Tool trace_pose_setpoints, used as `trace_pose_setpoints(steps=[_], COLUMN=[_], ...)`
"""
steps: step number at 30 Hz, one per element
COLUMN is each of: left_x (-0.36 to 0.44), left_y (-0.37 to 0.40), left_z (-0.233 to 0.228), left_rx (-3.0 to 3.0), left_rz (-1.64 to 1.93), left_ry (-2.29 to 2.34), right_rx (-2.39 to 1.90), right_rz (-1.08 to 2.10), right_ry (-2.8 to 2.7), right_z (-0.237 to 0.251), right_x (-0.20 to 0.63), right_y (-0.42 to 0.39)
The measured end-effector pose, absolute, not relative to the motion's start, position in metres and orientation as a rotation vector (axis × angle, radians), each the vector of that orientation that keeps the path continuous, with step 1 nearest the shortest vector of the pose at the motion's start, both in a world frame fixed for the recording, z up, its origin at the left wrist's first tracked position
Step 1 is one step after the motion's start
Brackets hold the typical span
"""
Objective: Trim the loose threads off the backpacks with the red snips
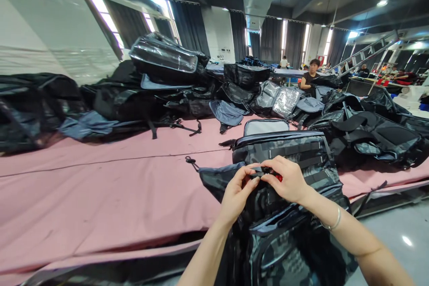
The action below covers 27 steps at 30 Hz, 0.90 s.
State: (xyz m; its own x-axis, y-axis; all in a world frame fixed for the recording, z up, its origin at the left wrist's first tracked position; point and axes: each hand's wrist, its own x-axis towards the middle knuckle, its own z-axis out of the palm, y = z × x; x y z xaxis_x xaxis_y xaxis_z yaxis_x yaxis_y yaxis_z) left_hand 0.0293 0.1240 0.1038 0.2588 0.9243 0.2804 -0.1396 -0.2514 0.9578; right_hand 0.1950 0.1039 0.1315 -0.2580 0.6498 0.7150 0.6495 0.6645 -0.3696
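A dark camouflage backpack (301, 154) with black webbing rows lies across the front edge of the table, its lower part hanging toward me. Over its near left side, both hands meet at a short black strap (256, 173). My left hand (237, 192) pinches the strap's left end between thumb and fingers. My right hand (286, 179) is closed on a small dark piece at the other end, and a bit of red shows under its fingers. That piece's shape is mostly hidden. A dark side pocket with a drawcord (191, 161) sticks out to the left.
Pink cloth (134, 192) covers the table. Several black bags (124, 103) are heaped along its far side, one in clear plastic (164, 56). More backpacks (375, 134) lie at the right. A person (310, 78) is beyond the pile, near a leaning ladder (365, 53).
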Motion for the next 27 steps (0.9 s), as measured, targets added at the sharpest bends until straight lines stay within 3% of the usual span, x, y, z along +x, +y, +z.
trace_pose_setpoints(steps=[5,27], left_x=[0.028,0.030], left_y=[0.123,0.120], left_z=[0.106,0.110], left_rx=[1.485,1.473], left_rz=[1.211,1.184], left_ry=[0.815,0.807], right_rx=[-1.151,-1.089], right_rz=[-0.210,-0.347], right_ry=[-1.954,-2.087], right_z=[0.125,0.132], right_x=[0.210,0.224], right_y=[0.107,0.105])
